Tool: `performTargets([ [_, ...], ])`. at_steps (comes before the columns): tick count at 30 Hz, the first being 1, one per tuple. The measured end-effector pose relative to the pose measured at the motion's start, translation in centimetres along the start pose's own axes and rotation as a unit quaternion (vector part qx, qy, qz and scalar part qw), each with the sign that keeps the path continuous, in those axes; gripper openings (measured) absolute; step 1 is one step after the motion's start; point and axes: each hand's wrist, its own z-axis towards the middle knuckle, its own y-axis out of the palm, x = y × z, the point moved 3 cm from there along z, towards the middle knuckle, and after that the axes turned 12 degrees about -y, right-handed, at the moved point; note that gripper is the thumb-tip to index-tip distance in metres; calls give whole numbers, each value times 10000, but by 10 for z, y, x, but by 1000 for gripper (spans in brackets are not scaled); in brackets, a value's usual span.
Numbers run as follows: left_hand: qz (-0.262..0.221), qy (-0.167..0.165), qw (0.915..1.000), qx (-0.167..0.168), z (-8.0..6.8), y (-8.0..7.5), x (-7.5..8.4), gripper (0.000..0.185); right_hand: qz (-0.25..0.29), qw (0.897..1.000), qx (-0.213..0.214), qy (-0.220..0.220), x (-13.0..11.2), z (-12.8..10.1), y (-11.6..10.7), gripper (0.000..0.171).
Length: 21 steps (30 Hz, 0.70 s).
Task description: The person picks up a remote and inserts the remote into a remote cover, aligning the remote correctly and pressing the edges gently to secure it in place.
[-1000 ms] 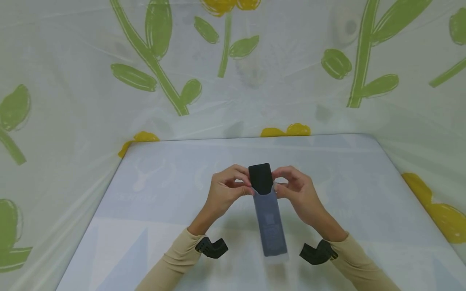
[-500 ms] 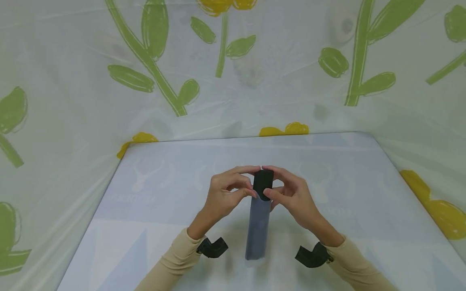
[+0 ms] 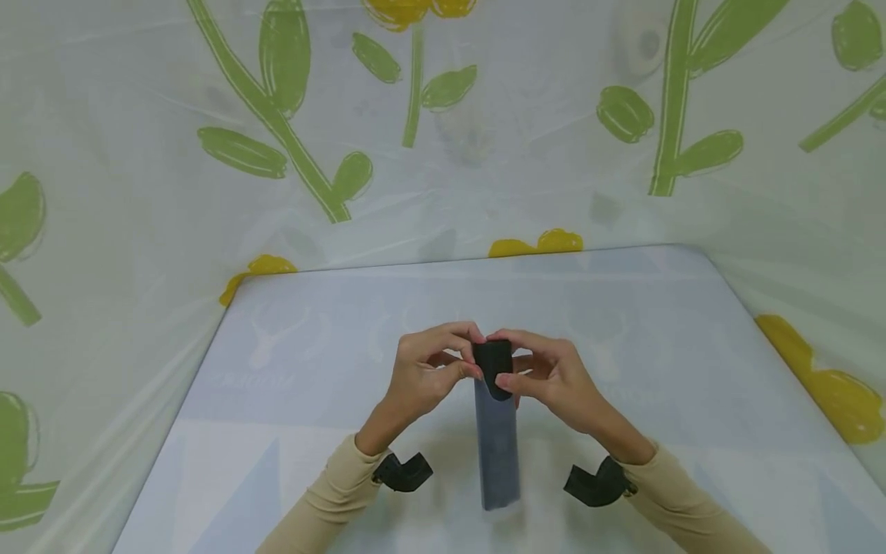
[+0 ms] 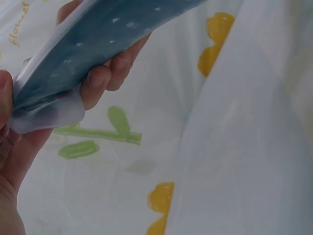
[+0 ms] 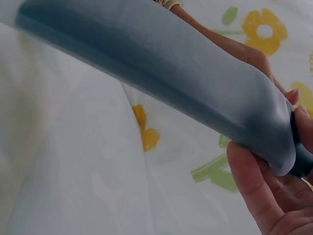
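Pinching the near-left rim with thumb and fingertips: left hand (image 3: 428, 371) is on the mouth end of the long, flat, grey-blue translucent plastic-looking cover (image 3: 497, 458). Right hand (image 3: 554, 377) grips the black smooth block with a rounded lower end (image 3: 493, 360), thumb on its face, index along the top edge. Change over the last second: right thumb has gone from the cover's side edge to the front of the block; cover has swung from a slant to near straight and sits slightly lower in head view. My read: right hand now bears on the block itself, left steadies the mouth, so force can go between the two parts. Can't tell push or pull, or whether the block has shifted inside. Block is at the mouth, partly exposed; cover's other end points back toward the person. Left wrist view shows a clear lip (image 4: 61, 113) at the mouth. Further out: black angular wrist mounts (image 3: 404, 472), beige sleeves (image 3: 321, 496), pale blue-white printed tabletop (image 3: 298, 385), white leaf-and-flower sheet (image 3: 152, 192) behind.
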Motion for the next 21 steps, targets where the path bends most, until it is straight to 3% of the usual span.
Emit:
performTargets([
  [5, -91, -323, 9994, 6, 4, -4, -4, 12, -51, 9999, 5, 128, 2, 0, -5, 49],
  [11, -245, -874, 9958, 128, 8, -11, -7, 22, 290, 9988, 386, 108, 3, 0, -10, 63],
  [16, -338, -1189, 9923, -103, 8, -10, -5, 26, 388, 9968, 666, -231, 7, -3, -10, 59],
  [21, -452, -1341, 9894, -319, 8, -10, -2, 21, 389, 9963, 527, -560, 9, -4, -9, 45],
])
